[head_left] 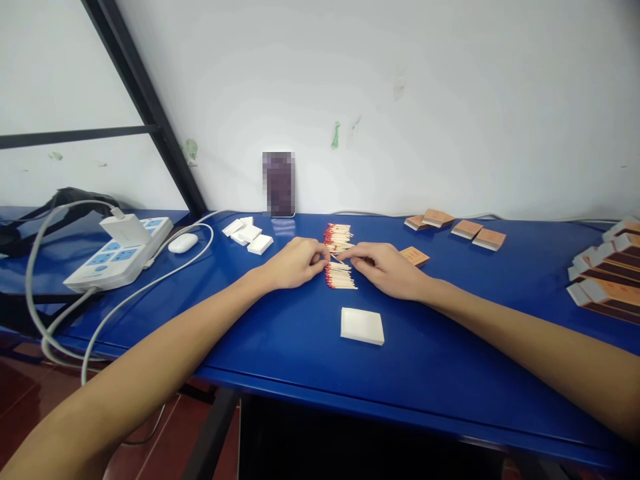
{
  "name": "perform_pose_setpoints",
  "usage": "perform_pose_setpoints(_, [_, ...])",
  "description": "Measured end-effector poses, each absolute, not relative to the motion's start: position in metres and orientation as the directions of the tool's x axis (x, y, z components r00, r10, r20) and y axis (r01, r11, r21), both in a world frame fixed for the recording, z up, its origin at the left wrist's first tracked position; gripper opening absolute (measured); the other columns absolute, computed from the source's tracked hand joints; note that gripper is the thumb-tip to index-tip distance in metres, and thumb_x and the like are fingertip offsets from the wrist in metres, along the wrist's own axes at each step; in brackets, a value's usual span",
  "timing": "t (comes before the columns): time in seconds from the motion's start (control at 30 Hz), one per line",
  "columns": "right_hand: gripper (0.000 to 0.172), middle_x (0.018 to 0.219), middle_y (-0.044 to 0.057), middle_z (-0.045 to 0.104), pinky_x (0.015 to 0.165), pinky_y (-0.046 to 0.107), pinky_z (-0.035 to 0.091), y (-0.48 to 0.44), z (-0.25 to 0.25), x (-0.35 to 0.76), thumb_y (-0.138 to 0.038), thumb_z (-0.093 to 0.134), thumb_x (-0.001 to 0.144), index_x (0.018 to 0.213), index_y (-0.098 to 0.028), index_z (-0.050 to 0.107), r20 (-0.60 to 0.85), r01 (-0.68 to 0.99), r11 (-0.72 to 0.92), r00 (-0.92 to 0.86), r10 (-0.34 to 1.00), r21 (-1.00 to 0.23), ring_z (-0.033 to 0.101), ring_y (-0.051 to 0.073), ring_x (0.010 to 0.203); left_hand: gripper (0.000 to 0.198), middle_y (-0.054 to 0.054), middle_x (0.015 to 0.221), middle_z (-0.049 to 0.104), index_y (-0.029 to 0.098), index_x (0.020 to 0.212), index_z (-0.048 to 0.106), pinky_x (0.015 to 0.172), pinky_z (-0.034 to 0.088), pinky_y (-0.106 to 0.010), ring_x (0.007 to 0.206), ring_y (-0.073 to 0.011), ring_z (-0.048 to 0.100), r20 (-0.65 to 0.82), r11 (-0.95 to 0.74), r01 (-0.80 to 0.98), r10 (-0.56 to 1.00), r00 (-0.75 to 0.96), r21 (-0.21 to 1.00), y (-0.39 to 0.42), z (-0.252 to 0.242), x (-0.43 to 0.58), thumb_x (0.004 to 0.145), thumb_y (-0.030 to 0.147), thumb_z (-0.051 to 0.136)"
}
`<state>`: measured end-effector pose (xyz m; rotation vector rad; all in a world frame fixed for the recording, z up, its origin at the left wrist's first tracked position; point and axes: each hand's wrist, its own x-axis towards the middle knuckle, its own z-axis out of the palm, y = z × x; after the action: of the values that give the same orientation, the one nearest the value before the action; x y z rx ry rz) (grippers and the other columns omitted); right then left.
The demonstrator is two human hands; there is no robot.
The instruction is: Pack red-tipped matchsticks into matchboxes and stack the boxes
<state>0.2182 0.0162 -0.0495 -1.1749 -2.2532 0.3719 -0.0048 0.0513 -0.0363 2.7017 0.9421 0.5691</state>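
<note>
Bare forearms (pixel 173 337) cross a glossy blue surface (pixel 280 333) toward thin, red-tipped wooden matches (pixel 342 277), rowed between the hands. The left hand (pixel 299 263) curls at their heads, the right hand (pixel 384 268) half-open at their plain ends; whether either grips one, I cannot tell.

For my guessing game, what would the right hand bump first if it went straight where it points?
Probably the left hand, just opposite; depth is unclear, so it might brush the matches first.
</note>
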Motion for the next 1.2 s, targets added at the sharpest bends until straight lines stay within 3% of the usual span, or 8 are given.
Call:
perform_pose_setpoints(0.13, [0.038,0.09,0.006,0.072,0.071,0.031,0.042,0.017,-0.05,0.218,-0.016,0.04,0.092,0.107,-0.02,0.075,0.361,0.686,0.591,-0.471,0.805,-0.424,0.06,0.018,0.076,0.015,0.003,0.062,0.053,0.016,0.088,0.068,0.062,0.036,-0.025,0.058,-0.0109,0.047,0.28,-0.773,0.54,0.628,0.726,0.333,0.049,-0.035,-0.006,0.088,0.016,0.053])
perform_pose_setpoints(0.63, [0.035,0.085,0.006,0.069,0.072,0.03,0.041,0.018,-0.051,0.217,-0.015,0.044,0.091,0.105,-0.017,0.076,0.369,0.742,0.553,-0.427,0.826,-0.38,0.06,0.018,0.076,0.014,0.003,0.063,0.055,0.016,0.082,0.065,0.059,0.037,-0.024,0.055,-0.0095,0.047,0.26,-0.789,0.505,0.6,0.757,0.351,0.046,-0.032,-0.007,0.085,0.015,0.052])
perform_pose_setpoints(0.8, [0.035,0.087,0.005,0.071,0.07,0.029,0.041,0.019,-0.05,0.215,-0.014,0.046,0.088,0.107,-0.018,0.074,0.367,0.765,0.492,-0.353,0.86,-0.415,0.059,0.017,0.073,0.025,0.005,0.063,0.056,0.016,0.105,0.064,0.059,0.038,-0.024,0.055,-0.0094,0.05,0.313,-0.757,0.511,0.641,0.701,0.407,0.049,-0.038,-0.008,0.085,0.012,0.05])
perform_pose_setpoints(1.0, [0.025,0.061,-0.001,0.06,0.06,0.028,0.036,0.023,-0.05,0.215,-0.024,0.053,0.087,0.1,-0.017,0.073,0.333,0.773,0.419,-0.283,0.9,-0.476,0.051,0.014,0.057,0.024,0.005,0.063,0.056,0.016,0.107,0.065,0.061,0.038,-0.025,0.057,-0.0106,0.05,0.321,-0.748,0.562,0.661,0.678,0.353,0.053,-0.042,-0.006,0.087,0.016,0.051])
perform_pose_setpoints(1.2, [0.019,0.059,-0.002,0.055,0.057,0.027,0.035,0.025,-0.052,0.215,-0.026,0.054,0.085,0.09,-0.018,0.071,0.345,0.757,0.452,-0.313,0.885,-0.472,0.048,0.013,0.055,0.025,0.004,0.063,0.054,0.015,0.11,0.064,0.061,0.038,-0.026,0.058,-0.0116,0.049,0.311,-0.759,0.56,0.649,0.695,0.332,0.053,-0.042,-0.008,0.089,0.019,0.051])
